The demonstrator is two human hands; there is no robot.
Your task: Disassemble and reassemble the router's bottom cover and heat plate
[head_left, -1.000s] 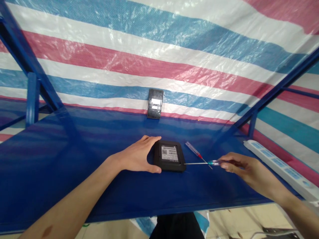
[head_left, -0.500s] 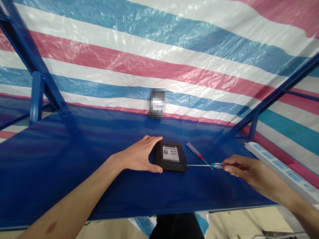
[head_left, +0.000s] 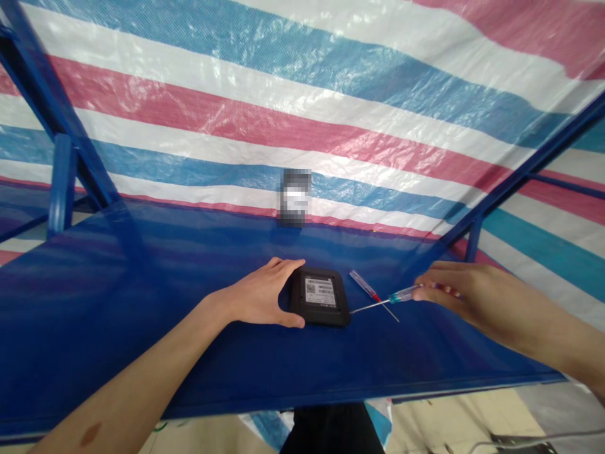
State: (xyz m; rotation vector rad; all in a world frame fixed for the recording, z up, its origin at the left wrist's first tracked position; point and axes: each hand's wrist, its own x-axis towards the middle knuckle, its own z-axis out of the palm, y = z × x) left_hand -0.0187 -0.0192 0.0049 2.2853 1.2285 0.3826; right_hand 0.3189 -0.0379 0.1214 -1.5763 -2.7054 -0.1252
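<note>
My left hand (head_left: 255,295) grips a flat black rubber-edged device (head_left: 319,296) from its left side, thumb along the near edge and fingers on the far corner. A white barcode label sits on its top face. My right hand (head_left: 454,293) holds a screwdriver with a teal-and-clear handle (head_left: 401,294), and its thin steel shaft slants down to the device's right edge. Just beyond that shaft, a second screwdriver with a clear-and-red handle (head_left: 366,289) lies on the table, its shaft passing under the first.
The blue table top (head_left: 118,321) spreads under everything. A dark, blurred flat object (head_left: 295,197) stands at its back edge against a striped red, white and blue tarp (head_left: 283,107). Blue steel frame posts (head_left: 61,186) rise on the left. Tiled floor shows below.
My right hand has risen and moved right, tilting the screwdriver shaft so it slants up from the device. The white power strip at the right has left the view.
</note>
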